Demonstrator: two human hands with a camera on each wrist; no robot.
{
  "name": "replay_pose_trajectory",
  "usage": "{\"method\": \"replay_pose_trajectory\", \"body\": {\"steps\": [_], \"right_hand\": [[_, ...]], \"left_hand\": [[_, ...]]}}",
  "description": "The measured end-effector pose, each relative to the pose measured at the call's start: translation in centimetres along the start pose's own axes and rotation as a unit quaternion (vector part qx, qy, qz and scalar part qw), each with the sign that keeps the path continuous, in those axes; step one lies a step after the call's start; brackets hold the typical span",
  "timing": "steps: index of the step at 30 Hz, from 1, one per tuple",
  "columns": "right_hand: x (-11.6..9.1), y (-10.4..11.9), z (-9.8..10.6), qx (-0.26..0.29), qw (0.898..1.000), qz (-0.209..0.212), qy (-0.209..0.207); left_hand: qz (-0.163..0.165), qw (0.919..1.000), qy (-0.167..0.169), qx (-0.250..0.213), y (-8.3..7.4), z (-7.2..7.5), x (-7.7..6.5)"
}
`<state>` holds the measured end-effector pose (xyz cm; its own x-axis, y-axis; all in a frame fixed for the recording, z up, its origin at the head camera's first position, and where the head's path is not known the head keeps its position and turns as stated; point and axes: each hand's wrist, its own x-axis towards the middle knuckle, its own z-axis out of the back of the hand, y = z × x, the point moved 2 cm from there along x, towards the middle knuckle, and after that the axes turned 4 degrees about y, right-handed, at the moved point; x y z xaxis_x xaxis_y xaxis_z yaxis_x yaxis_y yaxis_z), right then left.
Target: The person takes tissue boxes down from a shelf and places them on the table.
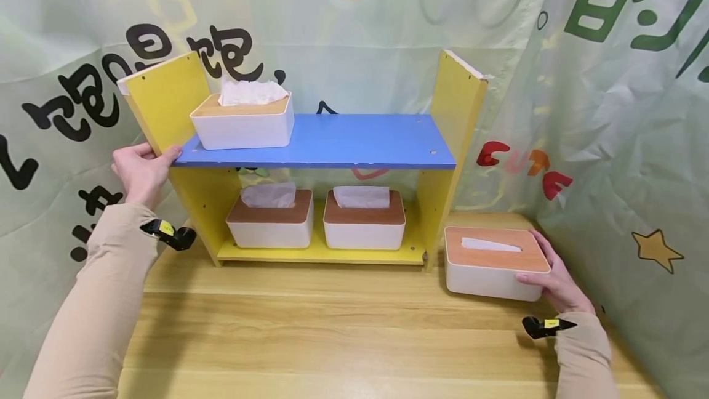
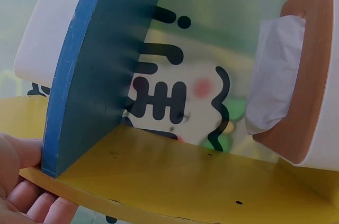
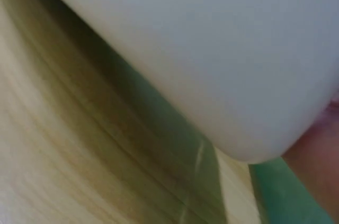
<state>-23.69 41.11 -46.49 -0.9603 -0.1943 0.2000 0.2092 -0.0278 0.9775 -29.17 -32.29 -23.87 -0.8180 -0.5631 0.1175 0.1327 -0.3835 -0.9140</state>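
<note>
My left hand grips the left side panel of a small yellow and blue shelf. Its thumb lies at the front edge of the blue board, and in the left wrist view the fingers curl round the yellow panel. To the right of the shelf, my right hand holds a white tissue box with a wooden lid by its right end, thumb on the front. White tissue shows in the lid's slot. In the right wrist view, the box's white underside is tilted above the wooden table.
One tissue box stands at the left on the blue board. Two more, a left one and a right one, sit on the yellow bottom board. A printed cloth hangs behind and beside the wooden table.
</note>
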Motion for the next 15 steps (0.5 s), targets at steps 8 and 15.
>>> {"method": "replay_pose_trajectory", "body": {"steps": [8,15], "right_hand": [[0.5,0.2,0.3,0.013,0.999,-0.008,0.035],[1.2,0.5,0.7,-0.008,0.998,-0.017,0.053]], "left_hand": [[0.000,1.0000,0.006,-0.001,0.0,0.0,0.0],[0.008,0.9999,0.004,-0.005,0.0,0.0,0.1]]}}
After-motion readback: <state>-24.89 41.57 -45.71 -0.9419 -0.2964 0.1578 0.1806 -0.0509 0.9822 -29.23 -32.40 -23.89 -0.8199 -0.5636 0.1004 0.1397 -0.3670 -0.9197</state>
